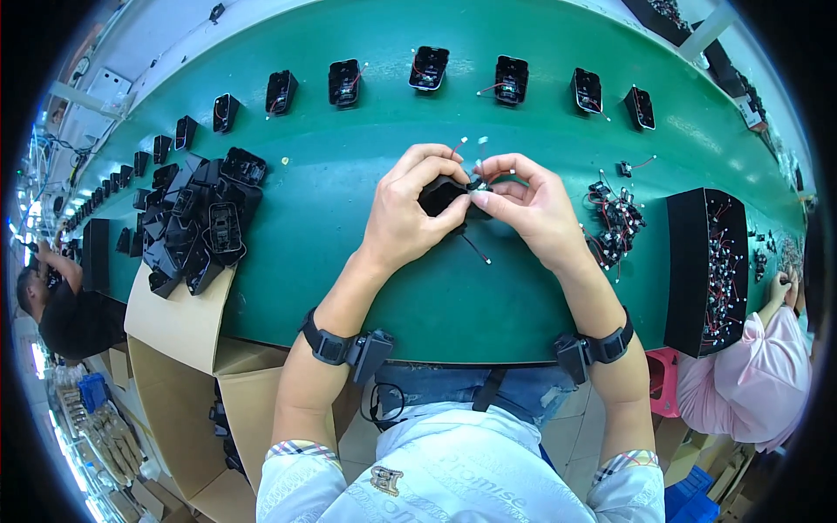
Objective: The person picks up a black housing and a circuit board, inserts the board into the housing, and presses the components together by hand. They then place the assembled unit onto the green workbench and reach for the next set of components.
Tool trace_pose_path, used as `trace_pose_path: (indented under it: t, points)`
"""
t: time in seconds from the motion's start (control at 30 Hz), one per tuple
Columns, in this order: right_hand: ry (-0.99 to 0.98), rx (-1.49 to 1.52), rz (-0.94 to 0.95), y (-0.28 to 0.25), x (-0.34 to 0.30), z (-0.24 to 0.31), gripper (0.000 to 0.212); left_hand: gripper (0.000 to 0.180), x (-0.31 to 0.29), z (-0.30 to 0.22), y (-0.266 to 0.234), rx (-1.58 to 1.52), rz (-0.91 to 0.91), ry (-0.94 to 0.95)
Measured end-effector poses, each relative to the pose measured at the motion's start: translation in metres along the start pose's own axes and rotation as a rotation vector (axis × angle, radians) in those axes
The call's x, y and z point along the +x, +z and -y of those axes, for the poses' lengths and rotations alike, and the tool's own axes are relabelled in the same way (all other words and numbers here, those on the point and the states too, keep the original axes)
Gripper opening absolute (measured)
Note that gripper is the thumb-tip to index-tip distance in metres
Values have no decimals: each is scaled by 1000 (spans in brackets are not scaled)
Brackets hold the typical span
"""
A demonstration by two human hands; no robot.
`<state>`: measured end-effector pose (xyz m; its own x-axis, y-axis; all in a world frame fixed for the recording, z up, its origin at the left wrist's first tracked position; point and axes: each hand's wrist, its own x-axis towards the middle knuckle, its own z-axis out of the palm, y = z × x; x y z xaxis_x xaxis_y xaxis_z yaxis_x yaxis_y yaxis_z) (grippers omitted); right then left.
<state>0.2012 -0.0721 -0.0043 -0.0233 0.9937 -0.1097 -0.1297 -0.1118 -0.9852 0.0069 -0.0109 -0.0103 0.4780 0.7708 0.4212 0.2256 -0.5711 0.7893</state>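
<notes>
I see a green table (305, 187), its long row of wired black housings (428, 68) passing 12 o'clock from the worker's hands, at least 7 apparently done; the heap of housings (179, 228) at 9 o'clock and the tangle of wired parts (617, 218) at 3 o'clock look left to do. Centrally, the left hand (405, 209) curls around 1 housing (438, 199), seemingly midway, while the right hand (530, 207) pinches a small part (478, 186), mostly hidden, at its rim.

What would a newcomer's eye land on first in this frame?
First, the left hand holding a black case at the centre, the right hand close against it. Then the case pile to the left, the wired parts heaped to the right, and the case row arching across the green table.
</notes>
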Motion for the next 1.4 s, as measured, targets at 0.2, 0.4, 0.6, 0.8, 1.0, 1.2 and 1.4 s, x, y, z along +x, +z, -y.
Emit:
trace_pose_path:
  t: [0.2, 0.4, 0.6, 0.8, 1.0, 1.2, 1.4]
  points:
    - [-71, -164, -76, -4, -1, 5, 40, 19, 1, 6, -1, 63, -51, 21]
    - [-54, -97, 2, -22, 0, 15, 42, 19, 0, 5, -1, 70, -52, -3]
    - [-131, -107, -42, -16, -3, 22, 35, 20, 2, 2, -4, 64, -65, -44]
    - [-218, -58, -26, -17, -3, 17, 29, 24, 2, -8, -5, 91, -4, -5]
    - [-246, 0, 43, -11, -4, 23, 13, 24, 0, -8, -10, 72, -38, -82]
    - [-300, 3, -40, -12, -4, 22, 15, 26, -1, -4, -14, 8, -173, -232]
    - [-318, -153, -100, -5, -10, 26, 13, 39, 2, -7, -19, -1013, -7, -459]
